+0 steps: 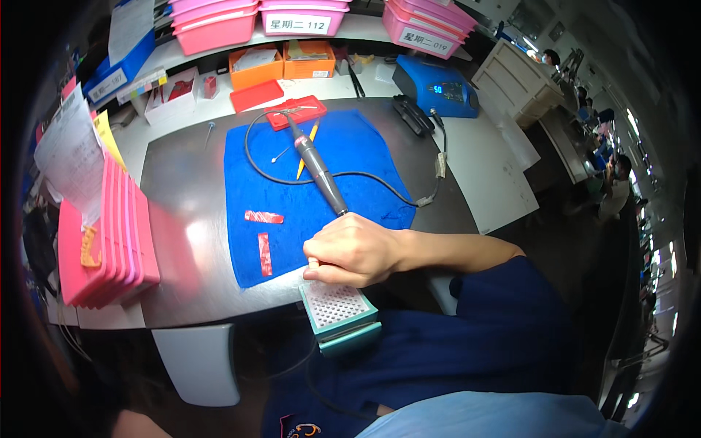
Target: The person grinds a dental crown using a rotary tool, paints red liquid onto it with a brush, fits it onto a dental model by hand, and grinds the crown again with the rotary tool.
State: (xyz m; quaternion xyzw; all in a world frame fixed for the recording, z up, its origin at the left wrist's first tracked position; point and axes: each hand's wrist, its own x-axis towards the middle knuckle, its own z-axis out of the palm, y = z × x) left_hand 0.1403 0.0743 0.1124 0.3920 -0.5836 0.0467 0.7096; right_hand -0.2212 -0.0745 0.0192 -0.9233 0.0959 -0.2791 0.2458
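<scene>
My right hand (354,252) is closed, knuckles up, just above the front edge of the bench. A small pale piece (314,263) shows between its thumb and forefinger; its kind is too small to tell. Right below the hand is a teal box (349,328) with a white perforated top. A grey rotary handpiece (321,171) with a cord lies on a blue cloth (372,153), its near end right by my knuckles. Only a bit of bare skin, likely my left arm (139,425), shows at the lower left; the left hand is out of view.
On the cloth lie two red strips (264,217), a yellow stick tool (309,150) and a red tray (299,113). A blue control unit (436,86) stands back right. Stacked pink bins (109,241) stand at left; more pink bins (427,29) line the shelf.
</scene>
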